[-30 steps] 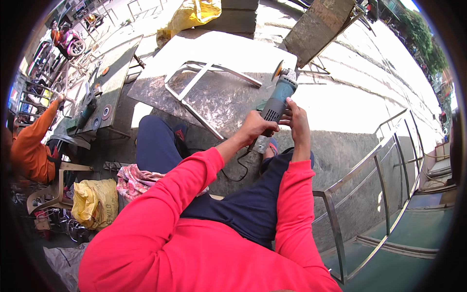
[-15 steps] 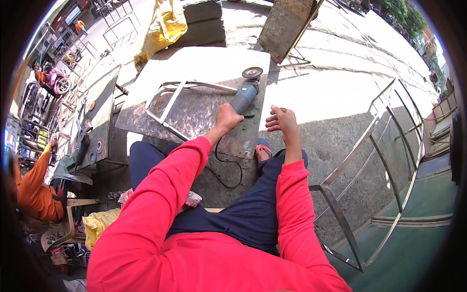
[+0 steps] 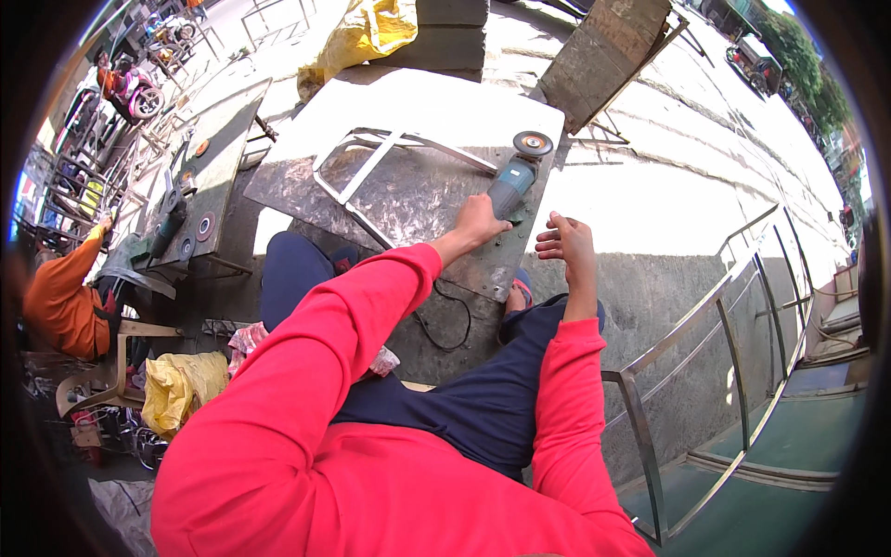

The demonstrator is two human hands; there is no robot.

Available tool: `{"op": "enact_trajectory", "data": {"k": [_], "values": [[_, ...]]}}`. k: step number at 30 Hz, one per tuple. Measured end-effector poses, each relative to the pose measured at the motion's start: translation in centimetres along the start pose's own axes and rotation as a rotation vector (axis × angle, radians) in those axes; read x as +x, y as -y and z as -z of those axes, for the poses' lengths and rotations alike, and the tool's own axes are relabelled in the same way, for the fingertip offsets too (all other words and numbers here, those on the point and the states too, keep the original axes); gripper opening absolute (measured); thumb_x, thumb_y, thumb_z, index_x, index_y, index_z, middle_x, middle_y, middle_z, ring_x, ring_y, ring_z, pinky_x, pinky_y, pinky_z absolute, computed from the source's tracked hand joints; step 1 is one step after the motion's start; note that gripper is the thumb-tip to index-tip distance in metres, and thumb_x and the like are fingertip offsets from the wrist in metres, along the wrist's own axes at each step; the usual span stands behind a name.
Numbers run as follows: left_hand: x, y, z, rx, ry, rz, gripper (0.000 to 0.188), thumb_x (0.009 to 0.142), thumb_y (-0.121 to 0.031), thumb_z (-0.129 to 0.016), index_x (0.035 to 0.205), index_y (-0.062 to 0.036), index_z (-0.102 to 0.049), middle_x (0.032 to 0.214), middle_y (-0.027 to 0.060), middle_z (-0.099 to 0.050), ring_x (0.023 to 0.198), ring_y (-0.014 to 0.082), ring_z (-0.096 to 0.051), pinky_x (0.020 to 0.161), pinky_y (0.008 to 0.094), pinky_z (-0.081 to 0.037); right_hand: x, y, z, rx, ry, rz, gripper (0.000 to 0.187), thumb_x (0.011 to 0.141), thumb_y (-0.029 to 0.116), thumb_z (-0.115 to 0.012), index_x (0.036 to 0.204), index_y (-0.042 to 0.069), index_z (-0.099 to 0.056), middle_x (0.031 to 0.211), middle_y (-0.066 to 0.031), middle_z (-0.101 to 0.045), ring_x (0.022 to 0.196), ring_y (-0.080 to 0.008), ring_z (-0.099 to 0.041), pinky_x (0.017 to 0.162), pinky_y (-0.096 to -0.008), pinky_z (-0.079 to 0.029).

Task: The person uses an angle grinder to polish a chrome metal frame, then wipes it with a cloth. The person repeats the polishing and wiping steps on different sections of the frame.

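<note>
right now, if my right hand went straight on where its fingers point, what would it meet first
Probably your left hand, gripping the angle grinder: the fingers of your right hand point left toward it. Depth is unclear, so it might touch the worktop edge first.

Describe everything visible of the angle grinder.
The angle grinder has a teal casing, darker toward the rear, and a round dark disc with an orange centre, face up. It points away and slightly right, above or on the worn board; contact is unclear. The left hand grips its rear; a black cord loops below. The right hand is apart.
</note>
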State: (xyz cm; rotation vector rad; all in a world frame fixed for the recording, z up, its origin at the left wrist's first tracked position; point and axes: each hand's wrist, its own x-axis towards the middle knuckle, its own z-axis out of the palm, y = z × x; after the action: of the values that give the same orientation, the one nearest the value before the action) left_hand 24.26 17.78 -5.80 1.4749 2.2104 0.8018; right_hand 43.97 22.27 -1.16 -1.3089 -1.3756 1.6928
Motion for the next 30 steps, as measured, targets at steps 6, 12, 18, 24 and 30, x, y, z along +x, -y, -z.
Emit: {"op": "enact_trajectory", "data": {"k": [6,12,18,24,30], "values": [[0.5,1.6,-0.3,-0.056,0.041,-0.027,0.068,0.063,-0.044,-0.088,0.097,0.0114,-0.068,0.095,0.0297,-0.069,0.091,0.0409,-0.07,0.08,0.0441,-0.056,0.4,-0.1,-0.9,-0.059,0.031,-0.018,0.042,0.095,0.033,-0.058,0.101,-0.008,-0.058,0.08,-0.0196,-0.067,0.061,-0.025,-0.068,0.05,-0.0328,-0.057],[-1.5,2.3,2.6,-0.072,0.081,-0.106,0.06,0.075,-0.046,-0.077,0.099,0.0085,-0.07,0.091,0.0297,-0.069,0.089,0.0422,-0.069,0.08,0.0449,-0.055,0.2,-0.4,-1.1,-0.074,0.018,-0.028,0.043,0.095,0.035,-0.057,0.103,-0.008,-0.058,0.082,-0.0199,-0.067,0.063,-0.0254,-0.068,0.053,-0.0336,-0.057],[-10.0,4.4,15.0,0.077,0.142,-0.338,0.045,0.086,-0.04,-0.07,0.101,0.0018,-0.072,0.081,0.0218,-0.07,0.08,0.0399,-0.068,0.074,0.0434,-0.054,-0.8,0.1,-1.5,-0.146,0.022,0.025,0.045,0.095,0.036,-0.058,0.103,-0.008,-0.058,0.08,-0.0198,-0.067,0.064,-0.0252,-0.068,0.054,-0.0326,-0.056],[-22.4,8.7,28.1,0.299,0.36,-0.027,0.038,0.079,-0.035,-0.076,0.099,-0.0031,-0.074,0.068,0.015,-0.065,0.069,0.0343,-0.067,0.067,0.04,-0.052,-1.8,1.5,-4.3,-0.237,0.048,0.083,0.036,0.097,0.031,-0.058,0.099,-0.005,-0.06,0.077,-0.0146,-0.067,0.061,-0.0203,-0.068,0.052,-0.0296,-0.055],[-30.7,11.9,27.6,0.447,0.422,-0.052,0.028,0.076,-0.022,-0.071,0.097,-0.0045,-0.075,0.088,0.0137,-0.067,0.088,0.0325,-0.064,0.077,0.0444,-0.051,-3.5,1.2,-11.2,-0.398,0.162,0.221,0.035,0.096,0.028,-0.062,0.098,-0.007,-0.064,0.075,-0.0122,-0.067,0.058,-0.0163,-0.066,0.051,-0.027,-0.052]]}}
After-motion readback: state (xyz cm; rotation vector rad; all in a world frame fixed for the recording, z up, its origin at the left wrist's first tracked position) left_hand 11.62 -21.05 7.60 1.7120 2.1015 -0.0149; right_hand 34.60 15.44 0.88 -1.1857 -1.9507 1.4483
